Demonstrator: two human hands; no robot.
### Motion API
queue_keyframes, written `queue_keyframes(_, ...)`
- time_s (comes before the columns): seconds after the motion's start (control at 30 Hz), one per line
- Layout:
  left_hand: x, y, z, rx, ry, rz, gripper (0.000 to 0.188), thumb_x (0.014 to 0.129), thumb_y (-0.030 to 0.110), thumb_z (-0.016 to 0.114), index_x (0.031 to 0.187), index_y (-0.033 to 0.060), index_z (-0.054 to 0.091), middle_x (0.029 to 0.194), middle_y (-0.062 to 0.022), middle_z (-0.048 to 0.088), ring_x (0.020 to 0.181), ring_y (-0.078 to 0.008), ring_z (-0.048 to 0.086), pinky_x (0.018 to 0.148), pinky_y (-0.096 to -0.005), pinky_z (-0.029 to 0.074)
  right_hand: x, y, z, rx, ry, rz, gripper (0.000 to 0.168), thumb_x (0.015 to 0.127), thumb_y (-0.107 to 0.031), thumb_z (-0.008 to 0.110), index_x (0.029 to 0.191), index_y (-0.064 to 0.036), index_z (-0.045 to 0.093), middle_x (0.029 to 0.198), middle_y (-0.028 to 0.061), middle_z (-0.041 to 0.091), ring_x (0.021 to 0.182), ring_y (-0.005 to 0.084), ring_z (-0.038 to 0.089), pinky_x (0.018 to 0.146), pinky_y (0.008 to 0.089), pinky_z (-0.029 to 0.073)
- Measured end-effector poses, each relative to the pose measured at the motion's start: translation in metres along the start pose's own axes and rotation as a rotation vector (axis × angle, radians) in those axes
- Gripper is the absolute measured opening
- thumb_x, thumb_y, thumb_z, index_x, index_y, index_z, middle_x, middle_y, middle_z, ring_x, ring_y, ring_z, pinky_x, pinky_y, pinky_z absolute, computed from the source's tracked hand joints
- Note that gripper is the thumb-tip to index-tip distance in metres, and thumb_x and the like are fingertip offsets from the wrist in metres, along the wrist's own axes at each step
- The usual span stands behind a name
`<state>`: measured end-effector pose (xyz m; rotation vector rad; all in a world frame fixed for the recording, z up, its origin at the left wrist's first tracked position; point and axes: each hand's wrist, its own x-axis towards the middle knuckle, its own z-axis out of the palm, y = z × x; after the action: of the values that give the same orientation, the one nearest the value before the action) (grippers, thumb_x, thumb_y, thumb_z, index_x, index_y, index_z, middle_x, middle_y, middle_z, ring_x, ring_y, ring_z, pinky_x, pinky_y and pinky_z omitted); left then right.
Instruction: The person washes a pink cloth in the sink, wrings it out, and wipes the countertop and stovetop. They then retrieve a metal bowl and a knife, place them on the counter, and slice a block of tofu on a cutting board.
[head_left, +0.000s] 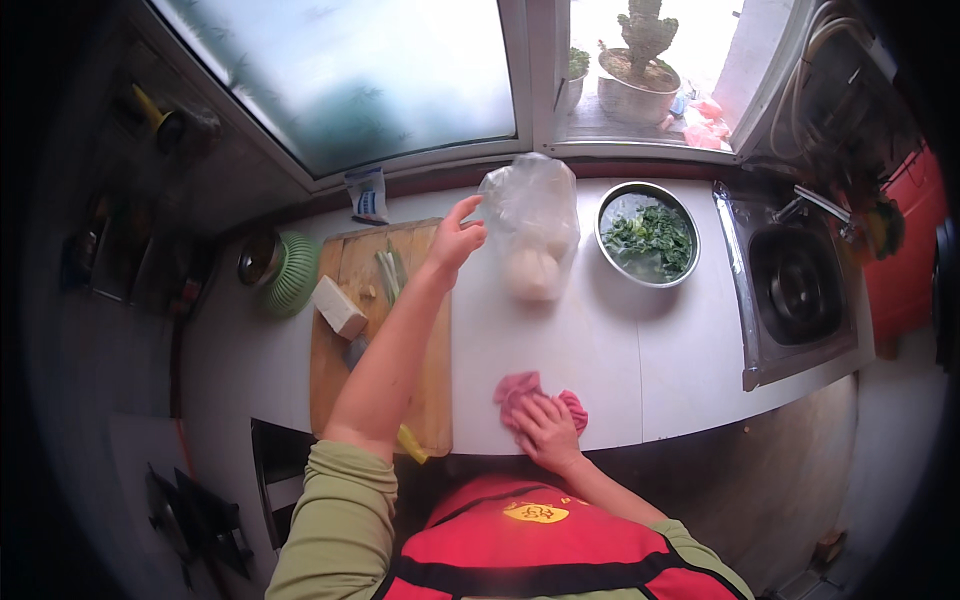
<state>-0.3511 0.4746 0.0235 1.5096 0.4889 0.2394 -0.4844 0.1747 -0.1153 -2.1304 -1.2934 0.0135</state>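
Observation:
My left hand (456, 238) is raised at the left side of a clear plastic bag (531, 217) with pale round items in it; the fingers are spread near the bag, and contact is unclear. My right hand (549, 429) presses flat on a pink cloth (517, 388) on the white countertop, near its front edge. Under my left forearm lies a wooden cutting board (431, 360). On it are a white block (339, 307), possibly tofu, some scallion pieces (390, 274) and a knife blade (355, 351), partly hidden by the arm. A yellow-green handle-like piece (412, 444) lies at the board's front edge.
A metal bowl (697, 244) of chopped leafy greens in water stands right of the bag. Farther right is a steel sink (795, 285) with a faucet (823, 204). A green ribbed basket (294, 274) stands left of the board, and a small packet (367, 196) lies by the window.

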Motion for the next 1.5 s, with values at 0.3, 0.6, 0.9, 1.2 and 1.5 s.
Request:
queue_keyframes(0.3,-0.126,-0.055,-0.057,-0.17,0.029,-0.233,0.038,0.085,0.004,0.054,0.122,0.0015,0.05,0.112,-0.0132,0.059,0.097,-0.0213,0.063,0.086,-0.032,0.05,-0.091,0.095,-0.103,-0.353,0.118,0.131,0.031,0.073,-0.011,0.058,0.104,-0.013,0.063,0.122,0.0102,0.057,0.109,0.0283,0.056,0.097,0.0463,0.036)
queue_keyframes(0.6,-0.258,-0.119,-0.035,-0.326,-0.045,-0.462,0.03,0.089,0.009,0.053,0.117,-0.0014,0.054,0.11,-0.0134,0.061,0.096,-0.0191,0.063,0.085,-0.0291,0.051,-0.057,0.176,-0.03,-0.759,0.306,0.788,0.049,0.083,-0.019,0.052,0.131,-0.015,0.05,0.14,0.007,0.043,0.128,0.0274,0.038,0.106,0.046,0.027)
queue_keyframes(0.9,-0.277,-0.116,-0.049,-0.243,0.068,-0.387,0.028,0.09,0.009,0.052,0.116,-0.0015,0.053,0.108,-0.0125,0.061,0.094,-0.0167,0.063,0.082,-0.0265,0.051,0.007,-0.008,0.026,-0.081,-0.087,-0.126,0.047,0.073,-0.017,0.064,0.119,-0.013,0.058,0.129,0.0092,0.053,0.121,0.029,0.045,0.1,0.0461,0.034)
queue_keyframes(1.2,-0.307,-0.152,-0.079,0.013,0.247,-0.301,0.027,0.086,0.005,0.055,0.113,0.0011,0.055,0.095,-0.0073,0.061,0.079,-0.0138,0.062,0.071,-0.0256,0.051,-0.08,0.072,-0.079,-0.189,-0.194,-0.174,0.048,0.071,-0.018,0.065,0.119,-0.016,0.059,0.128,0.0067,0.053,0.12,0.0264,0.047,0.1,0.0442,0.035)
queue_keyframes(1.5,-0.315,-0.183,-0.092,0.704,0.51,-0.132,0.044,0.077,0.014,0.07,0.115,0.0023,0.051,0.1,-0.0137,0.052,0.085,-0.0251,0.059,0.07,-0.0348,0.05,-0.096,0.183,-0.092,-0.558,0.253,0.526,0.039,0.082,-0.015,0.055,0.121,-0.013,0.057,0.132,0.0088,0.05,0.12,0.029,0.045,0.1,0.0462,0.033)
